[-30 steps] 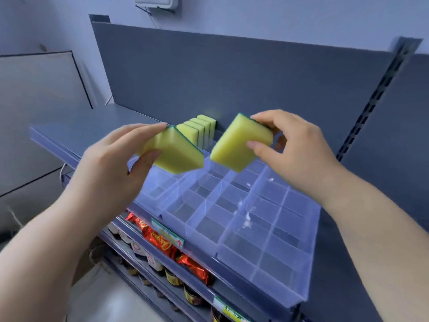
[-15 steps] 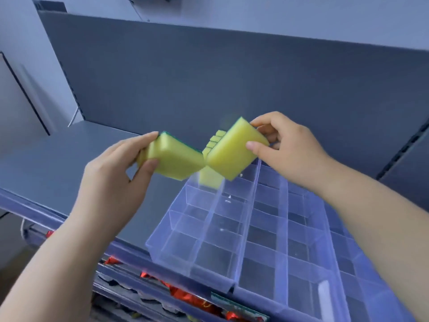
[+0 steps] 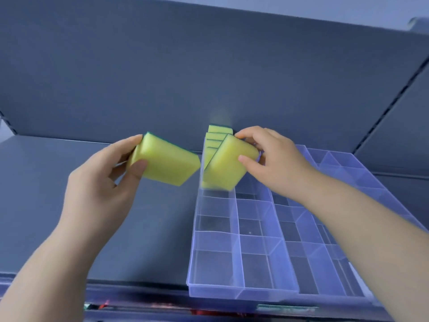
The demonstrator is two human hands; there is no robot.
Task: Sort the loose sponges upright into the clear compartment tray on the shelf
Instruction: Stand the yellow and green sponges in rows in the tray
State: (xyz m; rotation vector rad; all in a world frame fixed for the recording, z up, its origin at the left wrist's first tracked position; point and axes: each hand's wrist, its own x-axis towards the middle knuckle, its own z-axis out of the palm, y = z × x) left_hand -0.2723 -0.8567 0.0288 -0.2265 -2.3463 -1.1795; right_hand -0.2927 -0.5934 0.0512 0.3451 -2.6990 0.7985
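My left hand [image 3: 102, 182] grips a yellow sponge with a green backing [image 3: 164, 165], held in the air just left of the clear compartment tray [image 3: 216, 291]. My right hand [image 3: 274, 163] pinches a second yellow sponge [image 3: 228, 166], tilted, its lower corner down in the tray's left column. Behind it several yellow sponges [image 3: 217, 138] stand upright in a row at the far end of that column. The tray's other compartments show nothing inside.
The tray lies on a grey shelf [image 3: 46, 194] against a dark back panel [image 3: 209, 77]. A slotted upright [image 3: 390, 108] runs at the right. Packaged goods [image 3: 209, 312] show on a lower shelf below the front edge.
The view swung so the tray lies straight ahead. My right hand lowered its sponge toward the tray's left column next to the standing row. My left hand kept its sponge to the left.
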